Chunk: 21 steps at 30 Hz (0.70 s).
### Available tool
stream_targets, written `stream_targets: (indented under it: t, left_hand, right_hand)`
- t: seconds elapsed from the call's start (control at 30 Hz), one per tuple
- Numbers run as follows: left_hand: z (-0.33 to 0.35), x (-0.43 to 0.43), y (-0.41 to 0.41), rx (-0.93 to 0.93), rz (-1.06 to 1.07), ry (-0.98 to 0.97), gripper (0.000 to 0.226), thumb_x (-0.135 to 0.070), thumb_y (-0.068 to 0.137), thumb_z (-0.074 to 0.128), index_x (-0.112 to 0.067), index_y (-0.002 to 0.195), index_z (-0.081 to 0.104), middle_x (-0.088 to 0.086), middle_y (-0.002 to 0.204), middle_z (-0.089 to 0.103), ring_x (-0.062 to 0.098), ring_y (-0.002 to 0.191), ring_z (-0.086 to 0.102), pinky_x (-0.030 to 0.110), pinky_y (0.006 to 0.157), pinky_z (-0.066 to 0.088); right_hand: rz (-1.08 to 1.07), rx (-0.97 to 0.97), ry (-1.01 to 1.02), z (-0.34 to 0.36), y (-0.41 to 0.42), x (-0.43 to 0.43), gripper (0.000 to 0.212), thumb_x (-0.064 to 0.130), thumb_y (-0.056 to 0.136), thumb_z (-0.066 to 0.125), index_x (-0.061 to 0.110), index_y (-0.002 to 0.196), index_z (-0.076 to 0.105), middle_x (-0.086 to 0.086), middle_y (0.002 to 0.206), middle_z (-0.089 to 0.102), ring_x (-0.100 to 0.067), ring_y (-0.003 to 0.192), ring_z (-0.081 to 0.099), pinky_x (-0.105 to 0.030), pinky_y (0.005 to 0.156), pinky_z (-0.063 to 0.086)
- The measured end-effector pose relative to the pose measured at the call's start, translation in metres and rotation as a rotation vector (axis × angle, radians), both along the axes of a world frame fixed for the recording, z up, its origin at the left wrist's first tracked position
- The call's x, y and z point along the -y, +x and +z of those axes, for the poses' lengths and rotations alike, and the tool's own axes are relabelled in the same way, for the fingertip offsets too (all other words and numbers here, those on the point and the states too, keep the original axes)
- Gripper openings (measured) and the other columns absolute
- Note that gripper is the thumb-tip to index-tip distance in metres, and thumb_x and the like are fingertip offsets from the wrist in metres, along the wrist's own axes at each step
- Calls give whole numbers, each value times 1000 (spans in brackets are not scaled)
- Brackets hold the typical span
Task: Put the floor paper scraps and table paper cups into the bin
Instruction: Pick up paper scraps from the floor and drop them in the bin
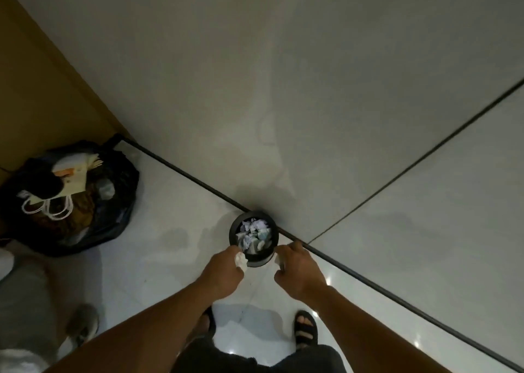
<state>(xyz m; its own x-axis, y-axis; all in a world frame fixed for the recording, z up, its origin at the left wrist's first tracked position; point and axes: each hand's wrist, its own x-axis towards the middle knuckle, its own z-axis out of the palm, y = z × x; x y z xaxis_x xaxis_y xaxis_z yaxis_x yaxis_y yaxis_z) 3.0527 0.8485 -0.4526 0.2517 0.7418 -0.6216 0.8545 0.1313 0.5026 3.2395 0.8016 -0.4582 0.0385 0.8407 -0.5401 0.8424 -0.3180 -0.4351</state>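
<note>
the small black bin stands on the pale floor against the wall, just past centre of the view. it is already heaped with crumpled paper, so much of the floor clearing looks done.

the left hand sits at the bin's 7 o'clock, fingers curled round a white scrap just short of the rim. the right hand sits at the bin's 4 o'clock and seems to pinch a second scrap, smaller and partly hidden by its fingers. neither piece is over the opening yet, so dropping both is the step in hand.

no loose scraps show on the visible floor. no worktop and no paper cups are in view, so that half of the task cannot be judged from here and probably remains.

at 9 o'clock in the view lies an open black rubbish bag.
</note>
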Motion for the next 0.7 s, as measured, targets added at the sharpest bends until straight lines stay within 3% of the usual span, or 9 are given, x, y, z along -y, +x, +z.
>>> stream_targets:
  t: [0.27,0.47,0.6,0.7]
  left_hand:
    - [-124,-114,-10,-47,-174,-76,40,-14,89,53,-14,129,48,14,123,59,29,111,56,22,79,38]
    - [-272,-157,15,-65,-282,-84,42,-13,88,54,-13,130,48,16,123,58,33,111,55,30,84,43]
    - [-356,-173,21,-53,-271,-80,47,-11,90,56,-9,135,43,19,128,55,35,116,52,25,83,38]
    - [-390,-177,18,7,-231,-99,65,-13,88,62,-14,146,32,12,139,48,31,125,47,29,99,38]
  right_hand:
    - [-296,-61,-92,-121,-49,-51,43,21,83,61,27,125,54,2,123,49,-18,110,54,-22,88,47]
    - [-371,-18,-75,-276,-39,-108,51,25,88,61,23,137,46,-9,133,47,-27,118,52,-37,99,49]
    - [-453,-58,-69,-366,-43,-131,60,28,90,63,26,144,38,-10,143,38,-32,126,47,-41,102,46]
    - [-566,-126,4,-408,-53,-132,67,33,91,64,28,148,30,-7,151,30,-31,133,41,-44,104,45]
